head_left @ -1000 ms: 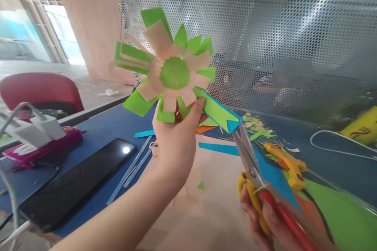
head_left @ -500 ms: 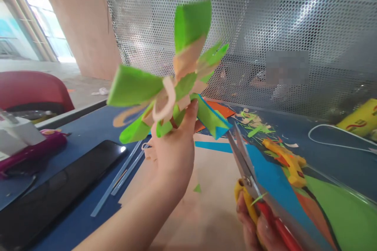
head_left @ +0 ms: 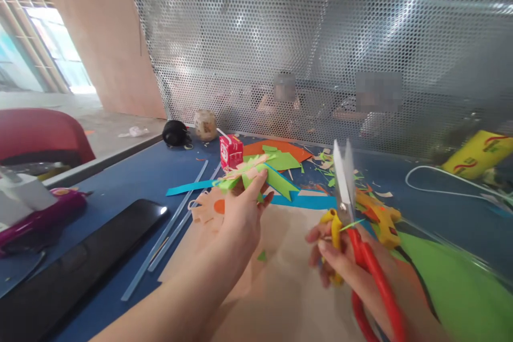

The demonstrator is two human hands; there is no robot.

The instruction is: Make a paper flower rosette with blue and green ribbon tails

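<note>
1. Phone on the desk, left; glue sticks just right of it.
2. Paper sheet in the middle.
3. Paper flower in the left fingers, before the drink carton.
4. Scissors in the right fingers, left of the glue gun.
5. Jar at the back, left of the carton.
6. Screen behind the desk.

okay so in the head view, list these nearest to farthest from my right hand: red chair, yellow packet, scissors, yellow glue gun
1. Scissors: held in your right hand.
2. Yellow glue gun: just beyond that hand.
3. Yellow packet: farther off, right edge.
4. Red chair: farthest, left edge.
</note>
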